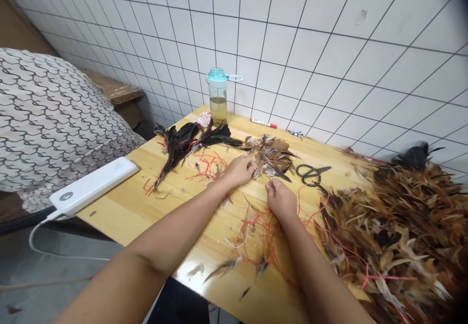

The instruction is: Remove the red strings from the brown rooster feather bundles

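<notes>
My left hand (239, 170) is closed at the near left edge of a small bunch of brown and grey feathers (272, 152). Its curled fingers hide whatever lies in them. Just to the right and nearer to me, my right hand (282, 200) makes a fist, and its contents are hidden too. Loose red strings (261, 234) lie tangled under and beside this fist. Black-handled scissors (310, 174) rest on the table, to the right of the feather bunch. Farther left lie black feather bundles (183, 143) tied with red string, and more red string pieces (208, 165).
A big heap of brown feathers (409, 217) covers the table's right side. At the back stand a bottle (218, 102) with a blue lid and a red-and-white marker (263, 123) by the tiled wall. A white power bank (95, 185) with a cable sits at the left edge.
</notes>
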The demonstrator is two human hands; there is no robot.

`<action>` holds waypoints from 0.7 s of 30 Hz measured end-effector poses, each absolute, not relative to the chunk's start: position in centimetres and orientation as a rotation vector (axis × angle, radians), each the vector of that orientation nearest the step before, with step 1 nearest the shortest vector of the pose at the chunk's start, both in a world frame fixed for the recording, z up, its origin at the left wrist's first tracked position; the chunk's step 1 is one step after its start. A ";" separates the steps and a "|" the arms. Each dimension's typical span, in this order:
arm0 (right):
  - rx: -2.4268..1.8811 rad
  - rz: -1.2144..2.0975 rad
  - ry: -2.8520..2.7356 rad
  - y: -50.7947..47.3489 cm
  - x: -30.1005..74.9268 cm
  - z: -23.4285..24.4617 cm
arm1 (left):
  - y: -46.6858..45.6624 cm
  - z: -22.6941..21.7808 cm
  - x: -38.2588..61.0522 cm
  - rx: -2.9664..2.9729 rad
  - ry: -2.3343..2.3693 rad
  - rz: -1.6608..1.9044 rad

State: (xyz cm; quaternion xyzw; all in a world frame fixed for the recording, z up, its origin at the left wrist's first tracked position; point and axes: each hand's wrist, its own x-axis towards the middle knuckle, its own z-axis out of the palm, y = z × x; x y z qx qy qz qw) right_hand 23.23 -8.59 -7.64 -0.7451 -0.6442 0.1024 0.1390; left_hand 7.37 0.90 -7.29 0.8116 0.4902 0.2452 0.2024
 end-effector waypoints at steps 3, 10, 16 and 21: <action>-2.163 0.302 -1.874 -8.6 23.2 -7.6 | 0.6 -6.8 7.2 2.289 1.232 0.595; -2.218 0.321 -1.886 -8.6 22.8 -7.2 | 2.9 -5.9 6.8 2.206 1.456 1.037; -2.194 0.292 -1.925 -8.7 22.7 -7.3 | 9.4 -2.5 12.3 2.293 1.459 0.725; -2.133 0.297 -1.957 -8.9 22.9 -7.3 | 12.7 -2.2 17.0 2.302 1.448 0.262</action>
